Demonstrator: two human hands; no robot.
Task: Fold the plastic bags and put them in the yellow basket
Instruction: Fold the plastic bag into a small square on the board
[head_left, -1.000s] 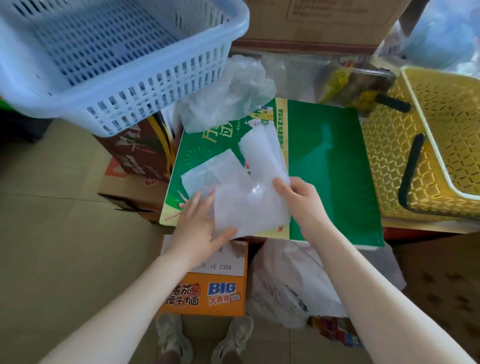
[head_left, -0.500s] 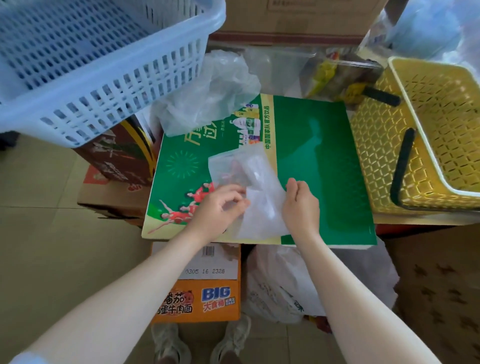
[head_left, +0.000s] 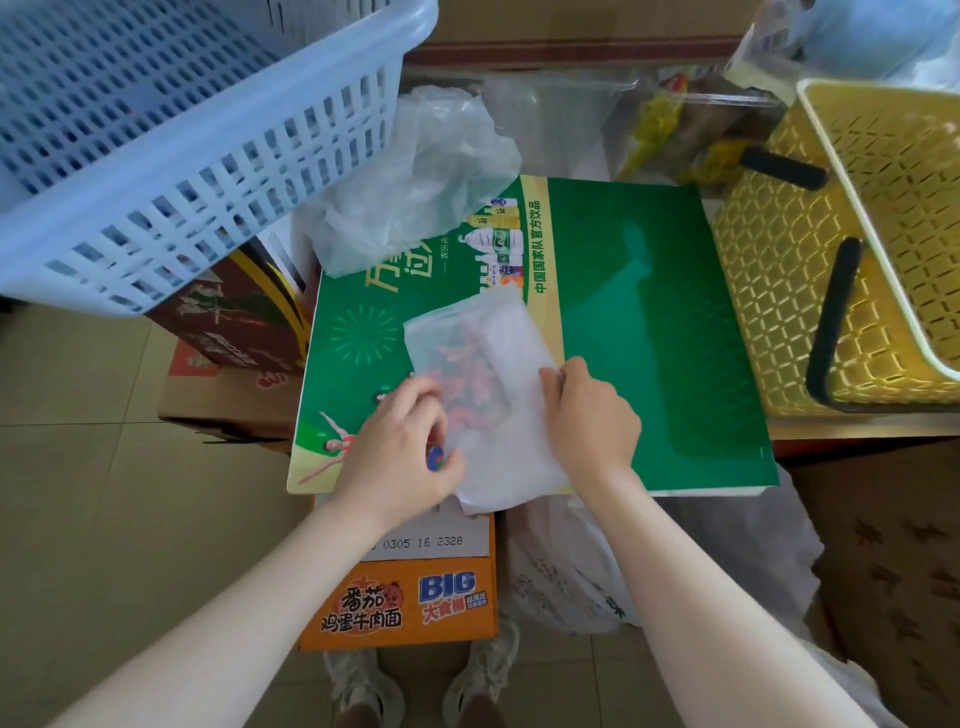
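Plastic bag (head_left: 483, 374) now folded narrower; left hand (head_left: 400, 457), right hand (head_left: 592, 421) pinch edges.

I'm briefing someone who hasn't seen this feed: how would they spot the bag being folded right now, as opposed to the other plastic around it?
Find the big green board lying flat left of the yellow basket. On its near left part lies a flat translucent white bag, with the left hand and right hand at its edges. Unlike the crumpled bag at the board's far corner, it is smoothed into a neat rectangle.

orange box (head_left: 405, 608): "BIG", "番茄鸡蛋牛肉面" | its white label (head_left: 431, 540): "0305 16 2328" | green board (head_left: 649, 332): "中国国家队官方饮品"
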